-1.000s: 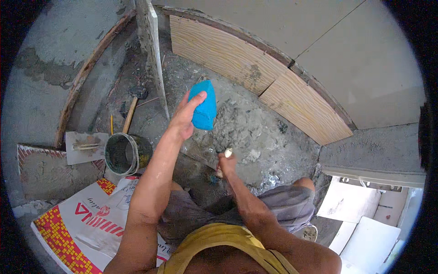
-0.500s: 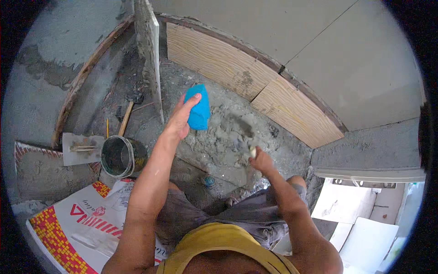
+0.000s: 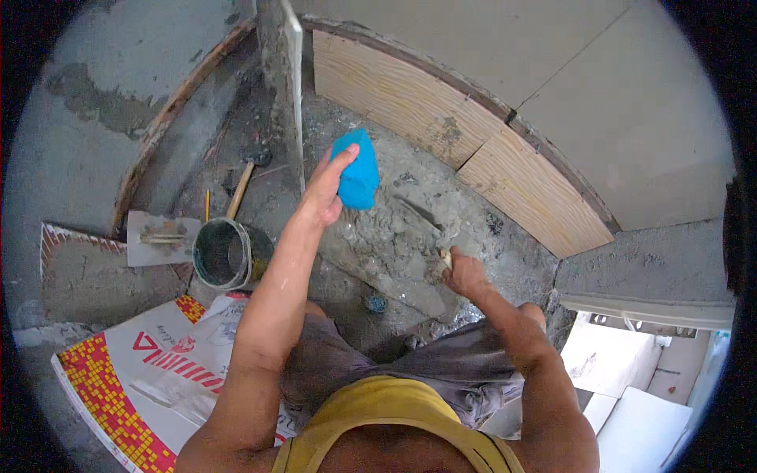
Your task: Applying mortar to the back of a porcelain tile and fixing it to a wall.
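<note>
Taking the picture as a clock face, the writing sits out toward 8 o'clock, on a white printed sheet (image 3: 150, 370) with a red-and-yellow mosaic border, bold red lettering, a small red emblem and dark script (all of it tilted, and partly covered by the left forearm (image 3: 272, 315)). Near the centre, just short of 12 o'clock, the blue block (image 3: 359, 177) is held up over the grey wet mortar (image 3: 371, 240) by the left hand (image 3: 327, 189), its grip closed around the block with the thumb across the near face. Toward 4 o'clock the right hand (image 3: 467, 276) has its grip curled tightly around a pale handle (image 3: 446, 256); a thin dark edge (image 3: 418, 211) lies in the mortar toward 1 o'clock, and whether it belongs to that handle I cannot tell. At 9 o'clock a bucket (image 3: 247, 256) stands beside the left forearm, with a flat trowel (image 3: 163, 238) farther out; at 10 o'clock lie a wooden-handled hammer (image 3: 241, 191) and a slim yellow stick (image 3: 207, 205). An upright panel (image 3: 284, 94) rises at 11 o'clock, closing off the space beyond the left hand, while wood-grained boards (image 3: 394, 87) wall in the mortar from 12 to 2 o'clock. A small blue round thing (image 3: 376, 303) lies at 6 o'clock.
</note>
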The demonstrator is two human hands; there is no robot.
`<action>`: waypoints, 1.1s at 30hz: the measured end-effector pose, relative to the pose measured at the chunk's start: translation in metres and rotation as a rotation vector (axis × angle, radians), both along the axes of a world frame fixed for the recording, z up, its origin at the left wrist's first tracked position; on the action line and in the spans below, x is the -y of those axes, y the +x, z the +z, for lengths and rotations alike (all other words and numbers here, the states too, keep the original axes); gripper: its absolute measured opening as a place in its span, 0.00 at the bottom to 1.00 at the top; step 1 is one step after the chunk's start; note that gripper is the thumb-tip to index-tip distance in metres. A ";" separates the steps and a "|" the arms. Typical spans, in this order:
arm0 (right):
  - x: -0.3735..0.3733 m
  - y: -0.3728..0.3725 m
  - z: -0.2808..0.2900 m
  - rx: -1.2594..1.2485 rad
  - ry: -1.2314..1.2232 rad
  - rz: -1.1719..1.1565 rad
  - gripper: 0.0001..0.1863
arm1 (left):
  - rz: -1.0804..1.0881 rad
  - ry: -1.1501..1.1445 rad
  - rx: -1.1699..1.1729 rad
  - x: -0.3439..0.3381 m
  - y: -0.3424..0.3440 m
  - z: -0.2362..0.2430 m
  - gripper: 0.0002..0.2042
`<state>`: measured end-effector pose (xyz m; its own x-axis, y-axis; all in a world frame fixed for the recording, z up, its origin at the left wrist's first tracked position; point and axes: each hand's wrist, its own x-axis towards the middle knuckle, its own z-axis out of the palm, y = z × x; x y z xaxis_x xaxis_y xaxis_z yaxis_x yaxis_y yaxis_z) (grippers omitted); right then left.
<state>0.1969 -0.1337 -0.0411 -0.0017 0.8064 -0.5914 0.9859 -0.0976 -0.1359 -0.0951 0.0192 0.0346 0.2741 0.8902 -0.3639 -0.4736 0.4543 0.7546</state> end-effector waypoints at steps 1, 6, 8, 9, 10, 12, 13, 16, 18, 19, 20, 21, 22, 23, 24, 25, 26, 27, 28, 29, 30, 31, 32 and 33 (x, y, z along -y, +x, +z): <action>0.014 0.000 0.005 -0.038 0.066 -0.052 0.26 | -0.018 0.012 0.006 0.001 0.001 0.002 0.35; 0.031 -0.073 -0.033 -0.410 -0.018 -0.177 0.32 | -0.001 0.042 0.008 0.001 0.000 -0.009 0.34; 0.031 -0.109 -0.074 -0.459 -0.151 -0.280 0.31 | -0.025 0.049 0.008 0.003 0.009 -0.012 0.34; 0.030 -0.125 -0.091 -0.454 -0.066 -0.225 0.30 | -0.006 0.040 -0.007 0.006 0.011 -0.008 0.34; 0.028 -0.138 -0.105 -0.448 0.019 -0.170 0.28 | 0.014 0.031 -0.023 0.006 0.013 -0.006 0.34; 0.019 -0.151 -0.122 -0.464 0.050 -0.211 0.27 | 0.014 0.007 -0.028 0.006 0.011 -0.006 0.34; 0.015 -0.149 -0.127 -0.472 0.079 -0.246 0.25 | 0.020 -0.020 -0.025 0.005 0.011 -0.006 0.34; 0.002 -0.117 -0.123 -0.645 -0.165 -0.500 0.23 | 0.013 -0.034 0.017 0.004 0.004 -0.007 0.35; 0.004 -0.108 -0.096 -0.614 -0.116 -0.562 0.18 | 0.005 -0.019 0.016 0.004 -0.008 -0.010 0.36; 0.013 -0.093 -0.098 -0.741 -0.169 -0.654 0.16 | -0.012 -0.005 0.030 0.003 -0.006 -0.013 0.36; 0.020 -0.086 -0.097 -0.871 -0.223 -0.740 0.15 | -0.013 0.003 0.041 0.001 -0.005 -0.013 0.36; 0.029 -0.090 -0.093 -0.868 -0.221 -0.735 0.15 | 0.008 -0.004 0.025 0.002 -0.007 -0.015 0.35; 0.041 -0.096 -0.089 -0.962 -0.312 -0.955 0.14 | 0.030 -0.012 0.007 0.001 -0.011 -0.017 0.35; 0.049 -0.100 -0.078 -1.045 -0.403 -1.180 0.13 | 0.034 -0.012 0.014 0.000 -0.012 -0.016 0.35; 0.051 -0.110 -0.063 -1.045 -0.410 -1.172 0.13 | 0.033 -0.011 0.020 -0.001 -0.017 -0.013 0.35; 0.053 -0.123 -0.044 -1.078 -0.409 -1.198 0.13 | 0.030 -0.012 0.028 0.000 -0.020 -0.012 0.35; 0.057 -0.135 -0.035 -1.110 -0.404 -1.230 0.12 | 0.032 -0.015 0.029 0.001 -0.022 -0.011 0.35; 0.057 -0.140 -0.044 -1.180 -0.340 -1.080 0.12 | 0.031 0.001 0.040 -0.001 -0.018 -0.011 0.35; 0.045 -0.147 -0.057 -1.141 -0.287 -0.977 0.13 | 0.031 0.017 0.049 -0.004 -0.016 -0.010 0.36; 0.028 -0.160 -0.066 -1.105 -0.246 -0.873 0.13 | 0.032 0.019 0.046 -0.003 -0.018 -0.012 0.36; 0.001 -0.183 -0.063 -1.066 -0.199 -0.842 0.13 | 0.039 0.013 0.022 0.000 -0.026 -0.010 0.36; -0.027 -0.204 -0.059 -1.024 -0.146 -0.813 0.13 | 0.043 0.011 0.004 0.002 -0.031 -0.010 0.36; -0.049 -0.215 -0.078 -1.053 -0.086 -0.892 0.16 | 0.037 0.023 0.011 0.002 -0.029 -0.012 0.36; -0.069 -0.216 -0.110 -1.077 -0.014 -0.976 0.21 | 0.027 0.017 0.020 0.003 -0.025 -0.016 0.36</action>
